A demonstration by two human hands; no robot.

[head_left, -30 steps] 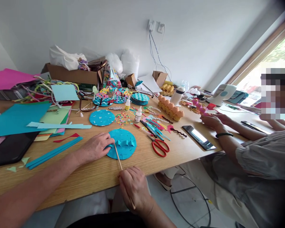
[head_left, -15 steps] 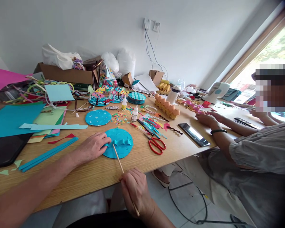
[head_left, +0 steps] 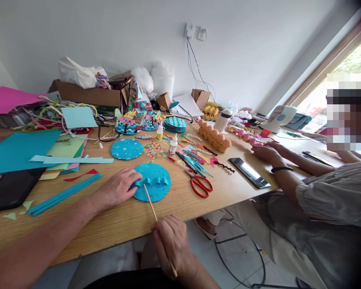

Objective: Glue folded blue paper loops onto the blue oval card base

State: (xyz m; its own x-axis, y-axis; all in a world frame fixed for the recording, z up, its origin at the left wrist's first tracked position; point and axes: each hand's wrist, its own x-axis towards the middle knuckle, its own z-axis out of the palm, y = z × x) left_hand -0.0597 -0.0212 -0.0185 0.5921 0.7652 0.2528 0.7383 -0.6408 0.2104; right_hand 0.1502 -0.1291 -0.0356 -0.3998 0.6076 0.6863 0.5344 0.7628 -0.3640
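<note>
A round blue disc (head_left: 152, 193) lies near the table's front edge, with a wavy blue paper strip (head_left: 158, 180) standing up across its middle. At the disc's left side, my left hand (head_left: 120, 185) is closed with thumb and fingers at the strip's left end. My right hand (head_left: 172, 241), closed in front of the table edge, grips a thin wooden stick (head_left: 151, 204). The stick's tip meets the strip near its left part. Behind the disc are another blue disc (head_left: 126, 149) with light flecks and a small white glue bottle (head_left: 173, 145).
Red-handled scissors (head_left: 201, 187) lie right of the disc, near a phone (head_left: 249, 172). Folded blue paper strips (head_left: 65, 194) and coloured sheets (head_left: 21, 150) lie to the left. An orange egg-carton piece (head_left: 214, 136) stands farther back. A co-worker's hands (head_left: 266, 151) are at the right.
The view has shifted slightly, so most things appear a little farther right. Both hands keep almost the same hold, and the stick's tip stays at the wavy strip.
</note>
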